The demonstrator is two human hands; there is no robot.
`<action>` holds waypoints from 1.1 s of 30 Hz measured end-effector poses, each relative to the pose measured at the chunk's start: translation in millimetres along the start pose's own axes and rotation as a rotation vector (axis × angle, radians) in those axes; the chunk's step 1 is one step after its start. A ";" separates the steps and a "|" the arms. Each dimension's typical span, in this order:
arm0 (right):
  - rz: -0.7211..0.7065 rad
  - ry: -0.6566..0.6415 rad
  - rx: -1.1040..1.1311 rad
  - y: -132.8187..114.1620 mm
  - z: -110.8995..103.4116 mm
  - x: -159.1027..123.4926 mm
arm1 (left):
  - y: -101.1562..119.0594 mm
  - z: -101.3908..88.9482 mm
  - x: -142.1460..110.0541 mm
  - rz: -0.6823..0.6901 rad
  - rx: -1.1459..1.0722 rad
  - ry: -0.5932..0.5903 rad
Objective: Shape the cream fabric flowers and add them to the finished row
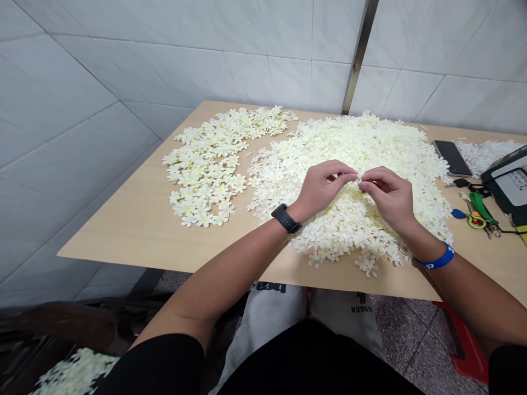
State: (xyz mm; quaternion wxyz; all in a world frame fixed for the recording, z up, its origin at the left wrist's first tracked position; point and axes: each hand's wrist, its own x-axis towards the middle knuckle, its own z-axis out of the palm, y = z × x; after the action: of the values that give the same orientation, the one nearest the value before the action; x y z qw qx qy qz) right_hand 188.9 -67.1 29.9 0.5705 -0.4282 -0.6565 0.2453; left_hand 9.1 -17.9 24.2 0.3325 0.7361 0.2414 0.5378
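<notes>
My left hand (323, 186) and my right hand (387, 195) meet above a big heap of cream fabric flower petals (354, 159) on the wooden table (135, 225). Both pinch one small white flower piece (359, 176) between thumb and fingertips. A black watch (285, 218) sits on my left wrist, a blue band (439, 260) on my right. A second, flatter spread of flowers with yellow centres (209, 164) lies to the left of the heap.
A phone (452, 157) lies at the right, with keys and a green tag (477, 211) and a dark box (510, 178) near the table's right edge. More white petals (486, 153) lie behind it. Tiled walls close the back and left. A red stool (465, 351) stands below.
</notes>
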 end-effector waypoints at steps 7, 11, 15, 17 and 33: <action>-0.010 0.010 0.024 0.3 0.3 1.9 | 0.3 -1.0 -0.1 0.001 -0.029 -0.004; -0.001 0.002 0.029 -0.8 -0.5 2.1 | 0.8 -1.0 0.1 -0.016 -0.018 -0.011; 0.003 -0.011 0.017 -2.0 -1.8 1.5 | 1.9 -1.4 0.4 -0.004 -0.029 -0.015; 0.000 -0.013 0.021 -2.2 -2.2 1.4 | 3.0 -2.3 0.7 -0.001 -0.025 -0.006; 0.022 0.039 0.061 2.3 -3.0 2.6 | -6.8 -11.3 7.2 -0.128 0.118 0.132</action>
State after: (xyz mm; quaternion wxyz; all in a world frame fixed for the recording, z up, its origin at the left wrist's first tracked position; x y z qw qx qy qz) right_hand 192.5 -64.3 30.2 0.5934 -0.4226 -0.6324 0.2633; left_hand 0.5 -5.7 25.9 0.3053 0.7005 0.3407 0.5477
